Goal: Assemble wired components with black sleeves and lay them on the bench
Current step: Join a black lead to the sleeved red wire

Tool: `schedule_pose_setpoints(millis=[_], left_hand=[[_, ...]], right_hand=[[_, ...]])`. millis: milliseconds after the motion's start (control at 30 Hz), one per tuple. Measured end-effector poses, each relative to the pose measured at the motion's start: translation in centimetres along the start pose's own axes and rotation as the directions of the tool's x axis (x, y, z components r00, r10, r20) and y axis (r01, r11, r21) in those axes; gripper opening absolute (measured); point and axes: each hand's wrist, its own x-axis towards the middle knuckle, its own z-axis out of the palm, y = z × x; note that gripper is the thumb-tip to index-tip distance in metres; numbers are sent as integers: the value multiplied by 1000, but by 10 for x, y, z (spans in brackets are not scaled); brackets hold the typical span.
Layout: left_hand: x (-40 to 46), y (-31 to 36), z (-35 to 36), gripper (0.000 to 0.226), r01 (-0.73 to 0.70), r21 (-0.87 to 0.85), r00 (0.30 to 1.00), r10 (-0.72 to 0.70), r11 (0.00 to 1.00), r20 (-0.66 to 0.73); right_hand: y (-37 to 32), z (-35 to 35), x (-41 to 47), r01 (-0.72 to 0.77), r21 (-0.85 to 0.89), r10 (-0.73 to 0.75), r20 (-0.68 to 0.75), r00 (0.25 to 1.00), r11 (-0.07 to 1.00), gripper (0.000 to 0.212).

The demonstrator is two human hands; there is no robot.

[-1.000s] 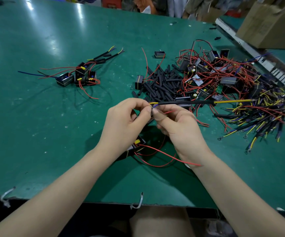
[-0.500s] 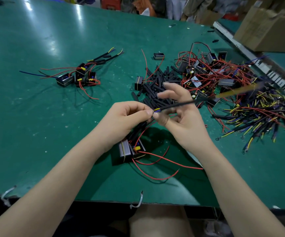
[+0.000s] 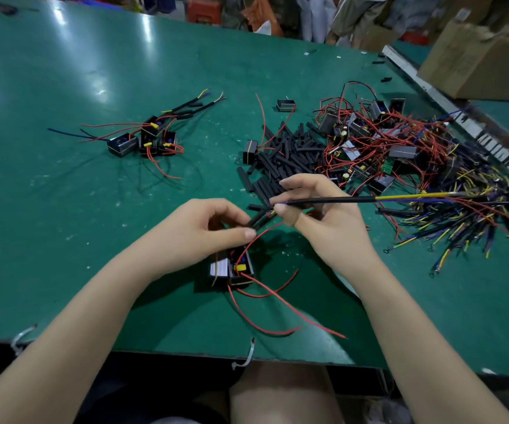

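On the green table (image 3: 63, 240), our right hand (image 3: 326, 221) pinches a long sleeved wire (image 3: 338, 199) running toward 3 o'clock. At 9 o'clock of it, our left hand (image 3: 204, 228) pinches short black sleeves (image 3: 257, 218), their near ends hidden under the fingers. The black component (image 3: 234, 267) hangs just below at 6 o'clock. Finished pieces (image 3: 146, 136) lie at 11 o'clock, a tangled wire pile (image 3: 415, 160) at 2.

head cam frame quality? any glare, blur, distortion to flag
Head view: overhead-light glare streaks on the green bench at upper left; wide-angle bowing of the bench's near edge; soft shadows under both forearms and the component. Left hand and right hand are fairly sharp, the sleeved cable slightly soft toward its far end; background boxes blurred.
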Motion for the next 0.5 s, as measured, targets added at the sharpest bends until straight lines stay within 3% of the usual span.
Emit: schedule_pose_setpoints(millis=[67, 167, 500], left_hand=[[-5, -1, -1, 13, -9, 151, 999, 13, 989, -31], [-10, 2, 2, 10, -66, 211, 990, 90, 975, -104], [-8, 13, 20, 9, -271, 341, 895, 366, 900, -254]], right_hand=[[-3, 0, 0, -42, 101, 41, 12, 999, 994, 20], [-5, -2, 0, -107, 267, 94, 61, 994, 958, 12], [-2, -5, 0, -68, 176, 65, 25, 998, 982, 7]])
